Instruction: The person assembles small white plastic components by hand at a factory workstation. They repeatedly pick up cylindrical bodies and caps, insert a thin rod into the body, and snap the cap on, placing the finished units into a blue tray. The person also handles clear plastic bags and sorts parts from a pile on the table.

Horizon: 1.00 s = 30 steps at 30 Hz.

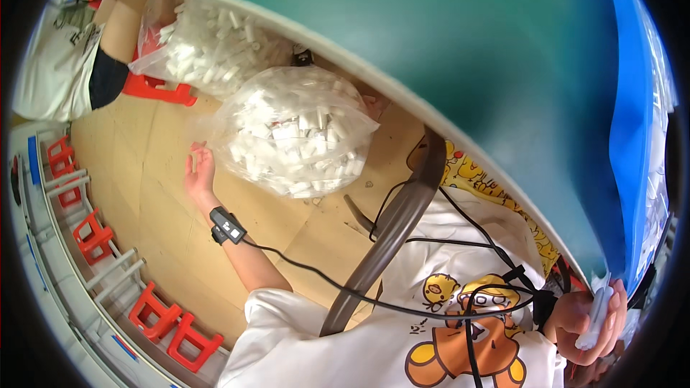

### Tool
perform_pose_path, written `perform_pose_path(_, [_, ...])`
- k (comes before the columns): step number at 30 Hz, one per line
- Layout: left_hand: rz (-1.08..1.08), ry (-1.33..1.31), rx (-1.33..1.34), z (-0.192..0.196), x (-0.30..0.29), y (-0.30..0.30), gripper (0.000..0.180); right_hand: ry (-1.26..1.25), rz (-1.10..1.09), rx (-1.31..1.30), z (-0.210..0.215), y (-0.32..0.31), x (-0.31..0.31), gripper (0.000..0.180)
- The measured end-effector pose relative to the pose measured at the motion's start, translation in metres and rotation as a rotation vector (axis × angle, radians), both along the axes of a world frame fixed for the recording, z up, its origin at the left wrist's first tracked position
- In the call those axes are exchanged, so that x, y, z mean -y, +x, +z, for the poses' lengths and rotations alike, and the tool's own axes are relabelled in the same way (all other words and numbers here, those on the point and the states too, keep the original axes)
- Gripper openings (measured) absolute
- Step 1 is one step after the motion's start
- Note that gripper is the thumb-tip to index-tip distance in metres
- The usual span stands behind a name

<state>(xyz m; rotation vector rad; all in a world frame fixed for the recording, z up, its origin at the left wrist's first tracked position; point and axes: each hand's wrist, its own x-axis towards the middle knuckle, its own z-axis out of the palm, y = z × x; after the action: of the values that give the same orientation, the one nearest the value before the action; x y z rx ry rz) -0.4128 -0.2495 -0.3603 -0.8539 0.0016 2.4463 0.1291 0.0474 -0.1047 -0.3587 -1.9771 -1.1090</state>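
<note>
My left hand (200,174) reaches out beside a large clear plastic bag (228,123) full of small white tube-like pieces (295,140). Its fingers are a little apart and nothing shows in them. Fingertips are close to the bag's loose film; whether they touch it I cannot tell. At the lower right, my right hand (575,320) is closed around a translucent white plastic piece (598,316), near the corner of the green tabletop (445,43). A black device (228,224) is strapped to my left wrist, with a cable running from it across my body.
A second clear bag of white pieces (215,47) stands behind the first, by a red stool (158,92). Another person's leg (123,21) shows there. A brown chair armrest (392,237) lies between my arms. Several red stools (194,343) line the left side. Blue sheeting (632,122) hangs at right.
</note>
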Motion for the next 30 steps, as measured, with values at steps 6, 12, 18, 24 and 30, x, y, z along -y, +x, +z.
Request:
perform_pose_path(6, [0.036, -0.057, -0.047, 0.015, 0.012, 0.031, 0.054, -0.123, 0.033, -0.054, -0.004, -0.025, -0.007, 0.033])
perform_pose_path(12, [0.038, -0.107, -0.191, 0.013, 0.004, 0.05, 0.045, -0.28, 0.028, -0.026, -0.009, -0.043, -0.005, 0.03])
perform_pose_path(18, [0.077, -0.051, -0.177, 0.024, -0.012, 0.089, 0.048, -0.271, 0.018, 0.032, -0.003, -0.062, -0.007, 0.026])
perform_pose_path(24, [0.086, -0.031, -0.174, 0.022, -0.012, 0.113, 0.049, -0.176, -0.054, 0.059, 0.002, -0.074, -0.003, 0.024])
perform_pose_path(30, [0.124, -0.015, -0.145, 0.018, -0.013, 0.121, 0.037, -0.197, -0.044, 0.051, 0.005, -0.076, -0.004, 0.023])
